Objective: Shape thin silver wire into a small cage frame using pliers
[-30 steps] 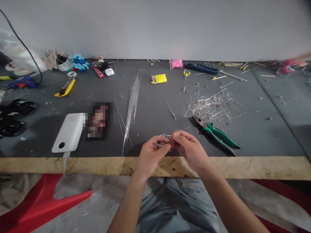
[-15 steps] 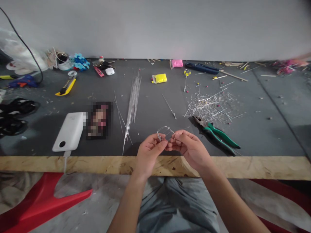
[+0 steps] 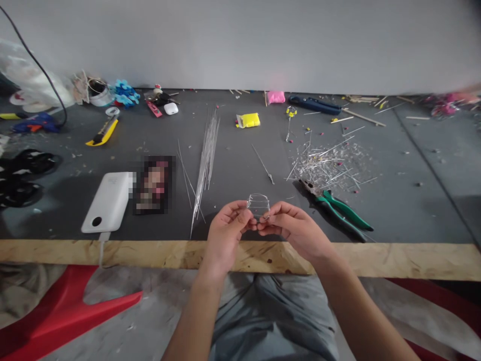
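A small bent-wire frame (image 3: 259, 201) with twisted ends is held between both hands just above the table's front edge. My left hand (image 3: 229, 225) pinches its left side between thumb and fingers. The lower right corner sits in the closed fingertips of my right hand (image 3: 291, 225). Fingers hide the frame's lower part. Beyond the hands lies a single wire with a twisted end (image 3: 265, 165). Green-handled pliers (image 3: 334, 208) rest to the right of my right hand. To the left, a bundle of straight wires (image 3: 206, 160) lies lengthwise on the table.
Cut wire scraps (image 3: 326, 158) are heaped behind the pliers. A yellow packet (image 3: 248, 120), a pink packet (image 3: 276, 97) and a dark blue tool (image 3: 314, 105) lie farther back. At left are a white power bank (image 3: 107, 200), a blurred-out rectangle (image 3: 154, 185) and a yellow cutter (image 3: 103, 133).
The wire frame has been turned so that its rungs face the camera more squarely. My left hand has shifted slightly left, and both hands keep hold of it.
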Demonstrator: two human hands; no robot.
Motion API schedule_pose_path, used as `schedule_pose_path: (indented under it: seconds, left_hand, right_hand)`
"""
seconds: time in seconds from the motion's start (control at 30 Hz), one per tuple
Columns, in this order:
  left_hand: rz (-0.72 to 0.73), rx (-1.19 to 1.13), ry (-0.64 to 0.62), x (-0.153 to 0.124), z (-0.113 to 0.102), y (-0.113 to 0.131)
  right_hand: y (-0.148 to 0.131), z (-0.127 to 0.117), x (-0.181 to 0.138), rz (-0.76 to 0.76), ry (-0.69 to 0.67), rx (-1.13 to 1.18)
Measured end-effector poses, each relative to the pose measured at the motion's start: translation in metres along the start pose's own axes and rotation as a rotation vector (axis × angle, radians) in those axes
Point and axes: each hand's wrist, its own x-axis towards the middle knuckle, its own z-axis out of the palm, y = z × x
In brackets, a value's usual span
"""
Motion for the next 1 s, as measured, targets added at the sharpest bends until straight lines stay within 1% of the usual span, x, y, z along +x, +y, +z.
schedule_pose_path:
  seconds: [0.17, 0.33, 0.63, 0.8, 0.9, 1.0]
  left_hand:
    - [0.067, 0.006, -0.021, -0.003, 0.002, -0.003]
    - [0.056, 0.069, -0.012, -0.006, 0.005, -0.007]
    - [-0.09, -0.04, -0.061, -0.002, 0.002, -0.003]
    - [-0.164, -0.038, -0.058, -0.001, 0.0, 0.002]
    - [-0.222, -0.029, -0.044, 0.0, -0.002, 0.003]
    - [-0.292, -0.016, -0.096, 0.001, -0.005, 0.003]
  right_hand:
    - [0.002, 0.0, 0.002, -0.027, 0.038, -0.056]
    - [0.006, 0.0, 0.004, -0.026, 0.047, -0.098]
    - [0.001, -0.006, 0.0, 0.007, -0.05, -0.064]
    - [0.0, -0.008, 0.0, -0.024, -0.095, -0.115]
    - [0.001, -0.011, -0.001, -0.037, -0.149, -0.168]
    - [0.002, -0.015, -0.002, -0.043, -0.217, -0.191]
